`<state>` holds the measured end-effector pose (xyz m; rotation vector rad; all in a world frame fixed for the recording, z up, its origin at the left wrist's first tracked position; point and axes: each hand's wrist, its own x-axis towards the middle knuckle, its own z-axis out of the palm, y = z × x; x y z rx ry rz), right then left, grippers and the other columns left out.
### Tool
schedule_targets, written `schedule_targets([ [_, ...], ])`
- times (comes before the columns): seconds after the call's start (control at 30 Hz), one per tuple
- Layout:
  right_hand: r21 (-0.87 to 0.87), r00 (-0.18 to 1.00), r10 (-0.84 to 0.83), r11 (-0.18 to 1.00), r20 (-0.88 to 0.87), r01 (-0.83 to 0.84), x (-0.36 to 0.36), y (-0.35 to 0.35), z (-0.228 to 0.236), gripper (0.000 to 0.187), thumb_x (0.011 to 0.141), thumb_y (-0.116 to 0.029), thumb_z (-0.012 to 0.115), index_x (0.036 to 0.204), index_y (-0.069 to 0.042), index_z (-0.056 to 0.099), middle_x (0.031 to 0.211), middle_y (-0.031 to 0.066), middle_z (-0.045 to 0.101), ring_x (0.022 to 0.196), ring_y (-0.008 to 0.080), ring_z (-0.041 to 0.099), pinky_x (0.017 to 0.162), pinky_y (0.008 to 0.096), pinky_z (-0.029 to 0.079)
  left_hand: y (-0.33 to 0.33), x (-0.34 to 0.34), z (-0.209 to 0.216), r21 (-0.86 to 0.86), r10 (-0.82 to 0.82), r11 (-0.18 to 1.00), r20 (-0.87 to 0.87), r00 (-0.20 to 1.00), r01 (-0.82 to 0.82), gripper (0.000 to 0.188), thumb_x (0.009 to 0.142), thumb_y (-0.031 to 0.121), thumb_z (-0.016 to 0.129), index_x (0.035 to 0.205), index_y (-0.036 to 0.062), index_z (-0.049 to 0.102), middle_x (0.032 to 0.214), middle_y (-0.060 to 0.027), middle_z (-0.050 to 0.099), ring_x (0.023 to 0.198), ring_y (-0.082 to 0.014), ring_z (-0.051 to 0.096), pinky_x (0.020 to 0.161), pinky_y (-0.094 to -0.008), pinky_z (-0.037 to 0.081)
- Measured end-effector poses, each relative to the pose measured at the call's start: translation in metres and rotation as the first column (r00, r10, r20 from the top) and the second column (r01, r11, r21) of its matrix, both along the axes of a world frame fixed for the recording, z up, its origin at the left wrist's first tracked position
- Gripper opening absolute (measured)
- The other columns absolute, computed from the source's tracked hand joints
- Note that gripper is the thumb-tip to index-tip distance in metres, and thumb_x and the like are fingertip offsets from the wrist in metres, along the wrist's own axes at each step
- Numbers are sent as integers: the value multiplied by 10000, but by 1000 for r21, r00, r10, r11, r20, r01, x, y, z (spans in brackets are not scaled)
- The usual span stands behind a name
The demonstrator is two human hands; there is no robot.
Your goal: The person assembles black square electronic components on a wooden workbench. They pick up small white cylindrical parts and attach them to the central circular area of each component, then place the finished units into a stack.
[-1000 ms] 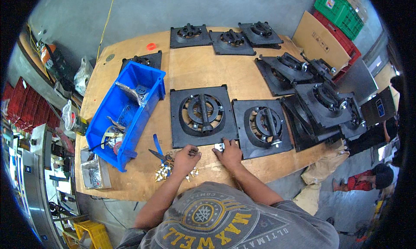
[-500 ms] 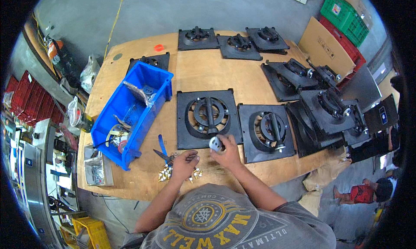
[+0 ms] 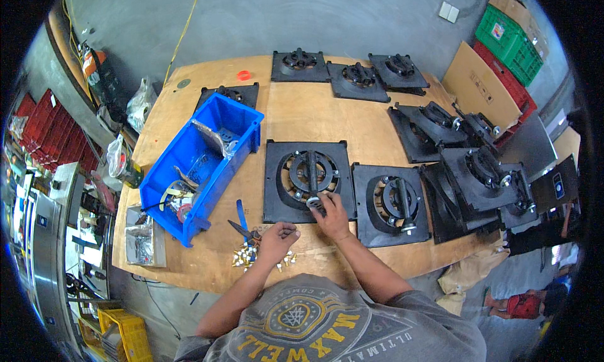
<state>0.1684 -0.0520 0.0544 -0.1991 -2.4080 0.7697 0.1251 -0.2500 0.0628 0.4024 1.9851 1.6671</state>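
A black square burner plate (image 3: 275, 192) with a ring burner and a straight black tube (image 3: 312, 170) lies in front of me. My right hand (image 3: 333, 217) is closed on a round silver disc (image 3: 313, 201) at the near end of that tube. Over the table's near part, my left hand (image 3: 279, 241) has its fingers curled together; whatever may be between them is too small to make out. Small brass fittings (image 3: 242, 259) lie in a loose pile beside it, next to pliers (image 3: 239, 228) with blue and dark parts.
A blue bin (image 3: 217, 176) with bagged and loose parts stands at left, by a small box of metal pieces (image 3: 154, 247). A second burner plate (image 3: 368, 230) sits just right; several more are stacked further right and stand along the back. An orange ring (image 3: 243, 75) lies far left.
The disc in my right hand has turned from facing up to sitting edge-on at the tube's end. My left hand stays near the brass fittings, and the view has shifted slightly.
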Motion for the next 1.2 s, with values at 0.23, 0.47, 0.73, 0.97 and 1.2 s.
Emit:
schedule_targets([
  [0.23,16,998,13,1000,60,-14,0,6,-5,440,817,-162,697,1222,-39,576,1093,193,551,973,364,587,828,399,498,25,-11,-7,6,-14,1000,-17,1000,14,227,795,159,757,859,4,604,723,-30,605,653,-84,529,608,-242,452],
  [0.47,-224,992,21,974,121,7,-3,8,-15,539,834,-199,677,1314,-42,489,1073,203,582,964,359,590,845,413,481,-8,-2,-7,-81,40,996,19,999,-38,224,797,125,745,872,4,573,720,-23,597,650,-88,540,589,-248,451],
  [0.73,-275,976,-105,949,190,156,20,4,-2,569,794,-154,709,1296,-5,486,1137,226,596,1003,343,608,867,390,482,-93,18,-32,81,301,943,217,929,-324,191,883,35,591,1069,-8,600,899,-45,626,776,-110,591,687,-250,500],
  [0.97,-101,804,266,962,532,-252,53,-48,1,279,831,-345,617,942,-90,636,953,126,653,878,324,645,747,419,519,-131,30,-44,-215,101,973,72,992,-84,204,889,93,624,1066,-8,606,882,-77,658,762,-132,618,646,-288,523],
  [1.2,-57,574,411,844,709,-534,47,-72,-12,303,825,-317,640,1029,-93,641,1008,119,614,906,317,625,752,420,526,-101,36,-36,-61,32,998,163,986,-22,239,846,80,691,1043,4,580,896,-78,656,809,-135,619,713,-269,521],
])
